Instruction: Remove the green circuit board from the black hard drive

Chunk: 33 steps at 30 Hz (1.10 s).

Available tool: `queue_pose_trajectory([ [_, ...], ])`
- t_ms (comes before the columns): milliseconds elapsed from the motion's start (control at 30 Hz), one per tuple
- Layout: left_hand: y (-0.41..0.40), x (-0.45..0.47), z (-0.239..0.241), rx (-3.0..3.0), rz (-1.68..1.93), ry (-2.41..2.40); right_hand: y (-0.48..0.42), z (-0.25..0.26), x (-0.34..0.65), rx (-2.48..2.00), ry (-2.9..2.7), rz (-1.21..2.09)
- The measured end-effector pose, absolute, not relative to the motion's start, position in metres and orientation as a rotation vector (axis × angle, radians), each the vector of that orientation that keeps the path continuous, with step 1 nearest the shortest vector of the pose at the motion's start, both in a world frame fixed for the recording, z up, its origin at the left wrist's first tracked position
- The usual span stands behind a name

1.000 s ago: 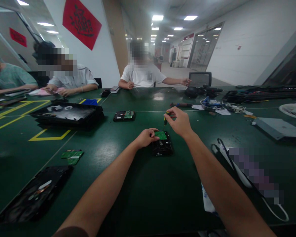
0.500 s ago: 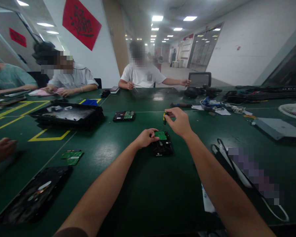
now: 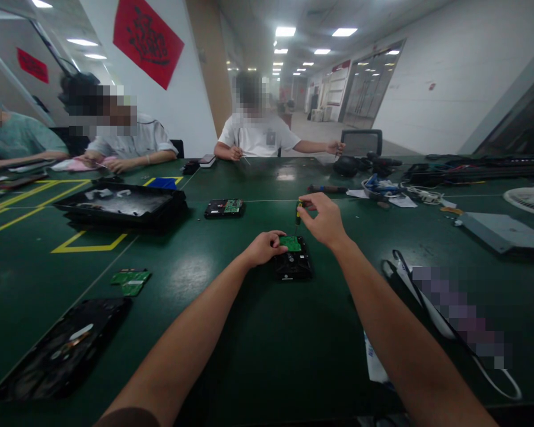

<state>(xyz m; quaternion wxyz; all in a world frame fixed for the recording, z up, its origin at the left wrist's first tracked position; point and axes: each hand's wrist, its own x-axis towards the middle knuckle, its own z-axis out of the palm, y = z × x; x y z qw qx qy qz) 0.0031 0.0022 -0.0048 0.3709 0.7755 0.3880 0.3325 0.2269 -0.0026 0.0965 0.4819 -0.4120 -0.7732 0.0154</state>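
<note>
A black hard drive (image 3: 293,264) with a green circuit board (image 3: 290,243) on top lies on the green table in front of me. My left hand (image 3: 263,248) is curled against the drive's left edge, gripping it. My right hand (image 3: 321,219) is closed in a pinch on a small screwdriver (image 3: 298,214) with a yellow and black handle. The screwdriver stands upright just above the far edge of the circuit board.
A second hard drive (image 3: 223,208) lies farther back. A black tray (image 3: 118,206) stands back left, loose green boards (image 3: 131,280) at left, another black tray (image 3: 57,351) at near left. Cables (image 3: 445,320) lie at right, a grey box (image 3: 501,230) far right. Three people sit across the table.
My right hand lifted the screwdriver slightly and brought it back upright over the board. Another person's hand appeared at the left edge half a second ago and is gone now.
</note>
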Motion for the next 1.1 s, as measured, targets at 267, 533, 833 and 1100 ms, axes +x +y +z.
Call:
queue_pose_trajectory([
  [267,0.0018,0.0035,-0.0040,1.987,0.854,1.002,-0.0022,0.0951,0.2267,-1.023,-1.871,0.118],
  [533,0.0028,0.0028,-0.0062,1.991,0.858,0.980,0.0022,0.0918,0.2274,-1.013,-1.870,0.070],
  [833,0.0038,0.0027,-0.0066,1.989,0.854,0.987,-0.0017,0.0932,0.2261,-0.974,-1.928,0.031],
  [1100,0.0013,0.0031,-0.0039,1.982,0.852,0.991,-0.0005,0.0927,0.2266,-1.006,-1.887,0.072],
])
